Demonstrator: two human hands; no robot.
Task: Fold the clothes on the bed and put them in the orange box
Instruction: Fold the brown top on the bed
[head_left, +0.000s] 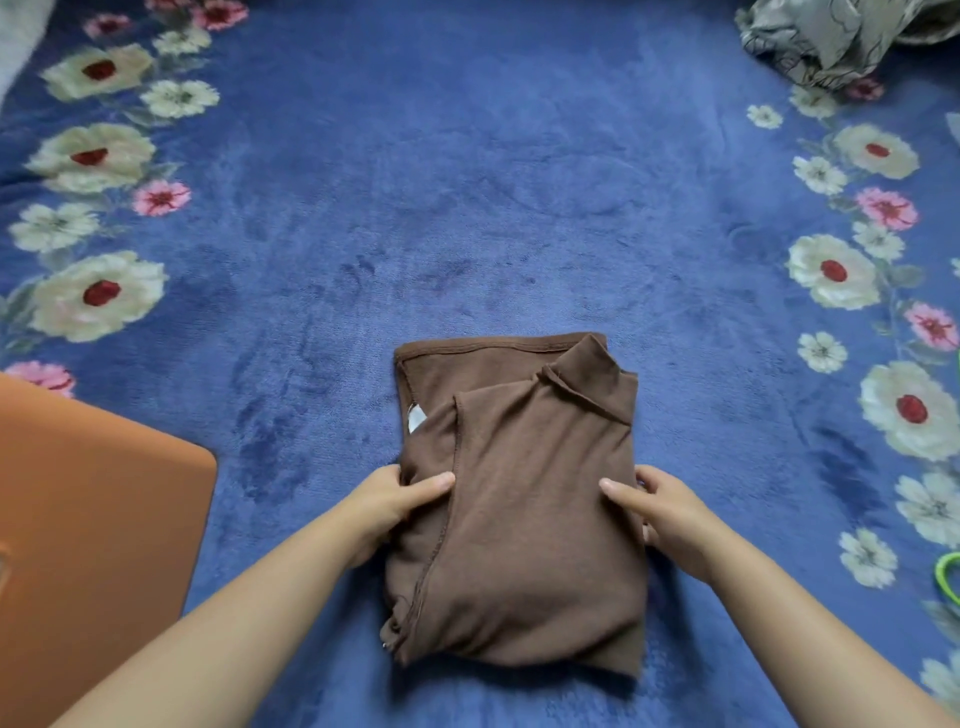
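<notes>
A brown garment (519, 499), folded into a thick rectangle, lies on the blue floral blanket in front of me. My left hand (389, 501) grips its left edge, thumb on top and fingers tucked under the fabric. My right hand (657, 512) holds the right edge the same way, thumb lying on the cloth. A corner of the orange box (98, 519) shows at the lower left, close to my left forearm. A white label peeks out near the garment's upper left fold.
The blue blanket (467, 182) with flower borders covers the whole bed. A crumpled grey patterned cloth (841, 36) lies at the far right corner. A green ring-shaped thing (948, 574) sits at the right edge.
</notes>
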